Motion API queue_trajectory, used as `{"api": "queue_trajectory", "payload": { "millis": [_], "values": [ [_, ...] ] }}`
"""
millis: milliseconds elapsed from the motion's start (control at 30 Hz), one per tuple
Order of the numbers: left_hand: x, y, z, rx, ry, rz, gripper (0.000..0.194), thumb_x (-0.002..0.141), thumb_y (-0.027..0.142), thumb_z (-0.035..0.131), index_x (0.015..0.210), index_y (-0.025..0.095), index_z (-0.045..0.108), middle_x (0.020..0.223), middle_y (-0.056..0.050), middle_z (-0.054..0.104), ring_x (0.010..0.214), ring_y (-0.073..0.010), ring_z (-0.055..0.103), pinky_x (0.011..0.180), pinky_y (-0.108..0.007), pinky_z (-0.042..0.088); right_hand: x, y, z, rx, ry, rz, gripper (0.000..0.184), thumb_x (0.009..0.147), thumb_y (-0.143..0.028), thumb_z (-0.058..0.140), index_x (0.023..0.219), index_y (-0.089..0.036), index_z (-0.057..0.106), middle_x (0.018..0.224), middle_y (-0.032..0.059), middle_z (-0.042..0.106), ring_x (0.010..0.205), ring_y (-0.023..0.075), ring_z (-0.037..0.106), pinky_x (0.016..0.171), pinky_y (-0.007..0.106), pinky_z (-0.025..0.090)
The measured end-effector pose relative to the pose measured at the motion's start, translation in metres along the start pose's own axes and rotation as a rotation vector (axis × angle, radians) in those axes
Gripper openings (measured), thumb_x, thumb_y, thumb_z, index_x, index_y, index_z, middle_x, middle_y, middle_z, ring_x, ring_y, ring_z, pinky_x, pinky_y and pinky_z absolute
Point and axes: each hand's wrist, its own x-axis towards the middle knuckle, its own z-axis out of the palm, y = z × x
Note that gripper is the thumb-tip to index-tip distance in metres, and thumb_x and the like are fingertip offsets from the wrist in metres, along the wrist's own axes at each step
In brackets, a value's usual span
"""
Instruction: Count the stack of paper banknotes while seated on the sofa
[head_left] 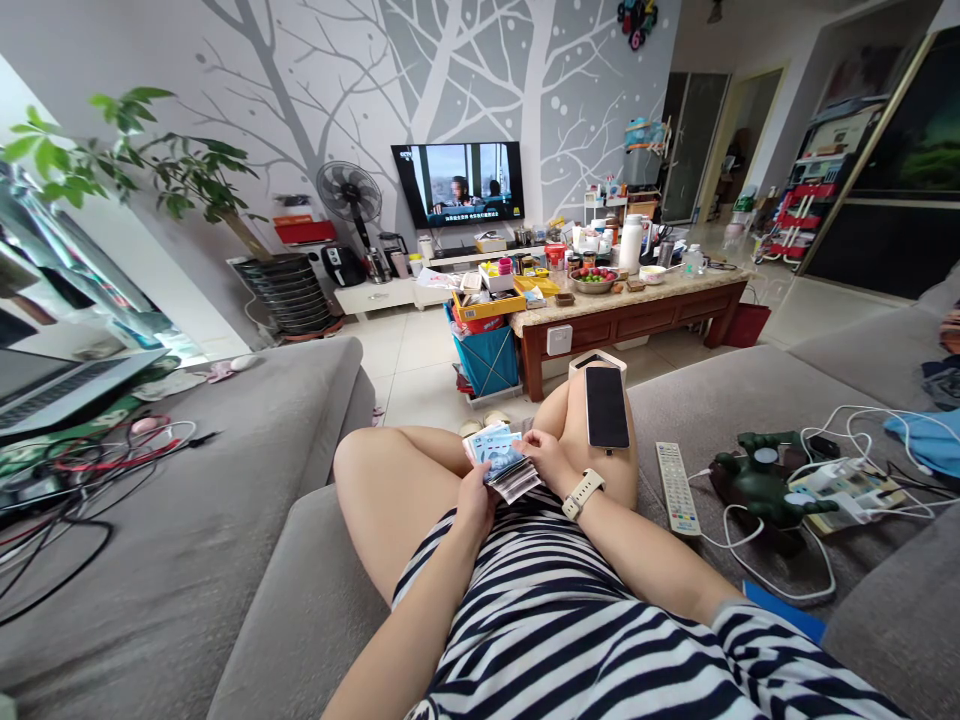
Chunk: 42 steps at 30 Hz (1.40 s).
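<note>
A stack of blue-and-white printed cards [495, 453] is held over my lap, the upper ones fanned out; fine print on them is too small to read. My left hand [475, 497] grips the stack from the lower left, thumb on the top card. At the right edge of the cards, the fingers of my right hand [547, 460] are pinched on them. A pale wristwatch [583, 494] is on my right wrist. On my right thigh, just beyond that hand, lies a dark-screened phone [607, 408].
A remote control [677, 490], a dark green figure [765, 480] and a power strip [847, 497] with white cables lie on the sofa at right. Tangled cables [82, 490] and a laptop [67, 390] are at left. Ahead stands a cluttered coffee table [630, 325].
</note>
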Motion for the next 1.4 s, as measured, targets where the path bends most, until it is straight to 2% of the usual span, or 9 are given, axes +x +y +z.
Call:
{"api": "queue_trajectory", "payload": {
  "millis": [167,433,767,1000,1400],
  "values": [
    [-0.003,0.001,0.002,0.006,0.004,0.002,0.024,0.083,0.016,0.055,0.105,0.009,0.064,0.088,-0.012,0.072,0.085,-0.0233,0.069,0.079,-0.035,0.055,-0.001,-0.003,0.0,-0.057,-0.005,-0.03,0.036,0.066,-0.045,0.07,0.061,-0.017,0.047,0.056,-0.0053,0.043,0.055,0.0097,0.036,0.055,0.024,0.029],
    [0.005,-0.002,-0.001,-0.045,0.005,0.005,0.032,0.087,0.025,0.051,0.113,0.01,0.063,0.086,-0.011,0.071,0.082,-0.0224,0.069,0.075,-0.034,0.056,-0.004,-0.002,-0.002,-0.046,-0.053,-0.075,0.034,0.07,-0.046,0.067,0.063,-0.018,0.049,0.057,-0.0051,0.043,0.055,0.0097,0.035,0.055,0.024,0.03],
    [0.01,-0.005,-0.004,-0.05,-0.022,0.015,0.033,0.086,0.026,0.052,0.112,0.011,0.064,0.087,-0.011,0.071,0.082,-0.0237,0.069,0.073,-0.035,0.057,-0.004,-0.001,-0.002,0.004,-0.094,-0.042,0.033,0.07,-0.047,0.066,0.064,-0.018,0.051,0.054,-0.0058,0.042,0.052,0.0093,0.034,0.053,0.025,0.03],
    [0.009,-0.005,-0.002,-0.052,0.016,0.009,0.032,0.086,0.025,0.051,0.112,0.011,0.064,0.088,-0.011,0.072,0.082,-0.0241,0.069,0.074,-0.035,0.057,-0.007,-0.005,0.0,0.052,-0.1,-0.022,0.031,0.069,-0.045,0.068,0.07,-0.017,0.055,0.058,-0.0043,0.047,0.053,0.0098,0.037,0.055,0.025,0.031],
    [0.008,-0.003,-0.002,-0.053,-0.007,0.032,0.029,0.085,0.023,0.052,0.107,0.01,0.066,0.089,-0.012,0.071,0.081,-0.0227,0.069,0.074,-0.034,0.057,-0.006,-0.003,-0.001,0.076,-0.106,-0.016,0.028,0.071,-0.044,0.066,0.072,-0.017,0.057,0.061,-0.0029,0.05,0.055,0.0105,0.041,0.055,0.025,0.033]
  ]
}}
